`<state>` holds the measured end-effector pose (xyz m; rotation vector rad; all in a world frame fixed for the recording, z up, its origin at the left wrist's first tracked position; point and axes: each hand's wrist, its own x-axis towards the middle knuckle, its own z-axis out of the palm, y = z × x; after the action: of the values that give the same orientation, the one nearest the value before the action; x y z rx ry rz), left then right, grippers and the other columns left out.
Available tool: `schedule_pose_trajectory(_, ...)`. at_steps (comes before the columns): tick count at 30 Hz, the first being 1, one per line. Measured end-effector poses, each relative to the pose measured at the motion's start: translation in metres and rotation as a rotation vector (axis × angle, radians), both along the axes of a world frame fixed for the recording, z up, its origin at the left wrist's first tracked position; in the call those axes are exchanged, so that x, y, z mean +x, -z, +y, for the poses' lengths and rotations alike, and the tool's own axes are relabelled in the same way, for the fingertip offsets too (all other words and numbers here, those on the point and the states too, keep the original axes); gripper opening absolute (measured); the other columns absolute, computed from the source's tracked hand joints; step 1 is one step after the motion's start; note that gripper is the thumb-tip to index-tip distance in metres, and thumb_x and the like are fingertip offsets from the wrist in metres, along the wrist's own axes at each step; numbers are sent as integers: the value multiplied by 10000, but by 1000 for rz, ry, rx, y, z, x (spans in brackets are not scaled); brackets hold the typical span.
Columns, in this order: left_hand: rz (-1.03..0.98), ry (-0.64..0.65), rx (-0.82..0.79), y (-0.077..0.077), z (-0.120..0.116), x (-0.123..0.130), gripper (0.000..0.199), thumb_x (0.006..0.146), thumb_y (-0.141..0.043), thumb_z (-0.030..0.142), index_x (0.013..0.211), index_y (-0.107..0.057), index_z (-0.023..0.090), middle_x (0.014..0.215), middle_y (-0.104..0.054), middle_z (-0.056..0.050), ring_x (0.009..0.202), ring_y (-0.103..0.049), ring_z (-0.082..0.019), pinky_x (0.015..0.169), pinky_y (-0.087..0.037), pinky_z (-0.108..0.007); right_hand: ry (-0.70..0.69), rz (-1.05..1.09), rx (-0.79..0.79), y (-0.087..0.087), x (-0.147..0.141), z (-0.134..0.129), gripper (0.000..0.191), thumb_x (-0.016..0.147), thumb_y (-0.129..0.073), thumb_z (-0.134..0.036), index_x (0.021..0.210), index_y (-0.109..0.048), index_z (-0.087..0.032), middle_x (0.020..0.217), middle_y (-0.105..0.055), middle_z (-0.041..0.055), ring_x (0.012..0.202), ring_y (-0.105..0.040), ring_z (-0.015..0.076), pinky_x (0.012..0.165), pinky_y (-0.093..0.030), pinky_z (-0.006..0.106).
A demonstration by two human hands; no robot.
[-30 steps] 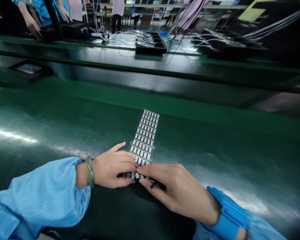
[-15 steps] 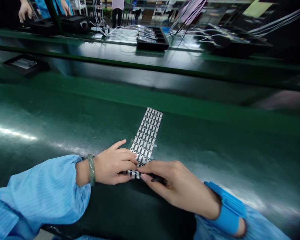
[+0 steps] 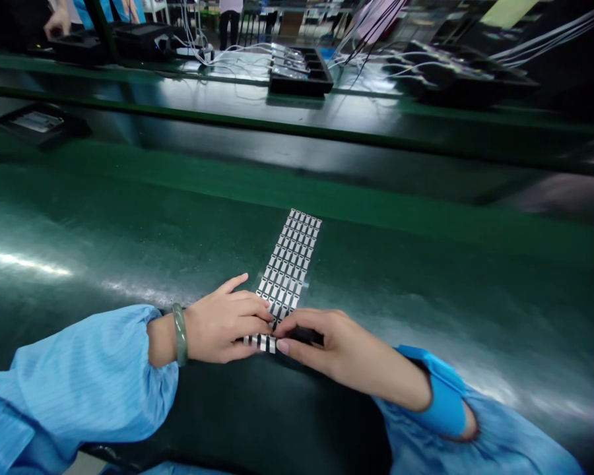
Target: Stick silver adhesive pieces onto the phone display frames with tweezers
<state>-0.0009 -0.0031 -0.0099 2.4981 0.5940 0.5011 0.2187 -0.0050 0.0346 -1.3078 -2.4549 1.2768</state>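
Observation:
A long clear sheet of silvery labels [image 3: 290, 257] lies on the green table, running away from me. My left hand [image 3: 228, 324] rests palm down with its fingers spread, the fingertips on the sheet's near left edge. From the right, my right hand [image 3: 327, 340] reaches the sheet's near end, thumb and index finger pinched close together at the labels there. Whatever is between those fingertips is too small to make out. A dark object shows inside the curl of my right hand, partly hidden by the fingers.
A black tray [image 3: 37, 125] sits at the far left of the green table [image 3: 129, 264]. On the raised shelf [image 3: 228, 99] behind are a divided black box [image 3: 301, 71], white cables and more dark trays. A person's hand [image 3: 58, 23] shows at the top left.
My right hand has shifted slightly up, its thumb and index finger still at the sheet's near end. My left hand has barely moved. The whole view has shifted slightly.

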Motion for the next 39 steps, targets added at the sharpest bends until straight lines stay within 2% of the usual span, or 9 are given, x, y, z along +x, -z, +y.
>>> schedule_pose_trajectory(4,-5,-3,5,0,-1,0,194,875,-513,224,1058,-560,181,1110,-602,-55,1156,-481,-200,1117,-57,-476,-11,7,-51,-7,4,4,196,867,-519,-357,913,-669,-238,793,-688,-22,672,-620,131,613,-471,234)
schedule_pose_trajectory(7,5,1,-6,0,0,0,200,872,-514,214,1065,-554,179,1105,-601,-50,1164,-473,-198,1118,-36,-479,34,67,-27,-12,8,8,252,885,-484,-405,959,-664,-245,876,-706,-14,762,-652,149,676,-506,248)
schedule_pose_trajectory(11,0,5,-4,0,0,-1,198,870,-507,210,1061,-553,179,1103,-598,-51,1151,-482,-195,1120,-29,-478,140,-21,241,-4,10,7,266,894,-472,-374,1045,-648,-244,1024,-703,13,889,-669,181,724,-540,277)
schedule_pose_trajectory(14,-13,5,15,1,1,-1,218,887,-511,239,1094,-543,176,1142,-589,-59,1175,-466,-200,1123,-38,-477,107,-188,462,11,10,5,294,875,-505,-300,1142,-608,-234,1135,-665,30,972,-655,211,785,-552,334)
schedule_pose_trajectory(17,-4,2,29,2,1,-1,308,904,-536,335,1163,-513,168,1210,-563,-74,1210,-440,-210,1127,-50,-469,64,-272,563,22,11,5,344,847,-553,-265,1188,-576,-230,1248,-589,36,1008,-641,217,795,-561,352)
schedule_pose_trajectory(21,15,-6,30,2,1,2,378,894,-552,411,1175,-512,160,1234,-555,-78,1230,-423,-221,1128,-46,-456,49,-288,554,26,15,10,346,848,-568,-276,1193,-568,-242,1279,-562,19,1050,-619,205,847,-543,359)
schedule_pose_trajectory(29,7,-68,53,3,-1,7,384,818,-630,473,1046,-583,166,1154,-592,-75,1177,-463,-247,1116,-77,-478,68,-272,484,25,15,12,332,859,-556,-271,1190,-569,-241,1285,-559,6,1072,-606,208,871,-530,392)
schedule_pose_trajectory(33,37,-63,93,4,-2,8,386,815,-636,456,1050,-579,155,1156,-586,-80,1171,-462,-259,1109,-86,-498,76,-262,469,23,14,13,323,855,-562,-261,1177,-578,-244,1291,-554,4,1069,-608,205,879,-526,380)
schedule_pose_trajectory(39,40,-85,123,8,-2,10,268,858,-586,370,1035,-589,168,1129,-600,-54,1126,-490,-237,1103,-127,-478,90,-238,446,26,12,15,326,846,-566,-253,1171,-578,-257,1288,-556,-9,1090,-595,204,886,-520,378)
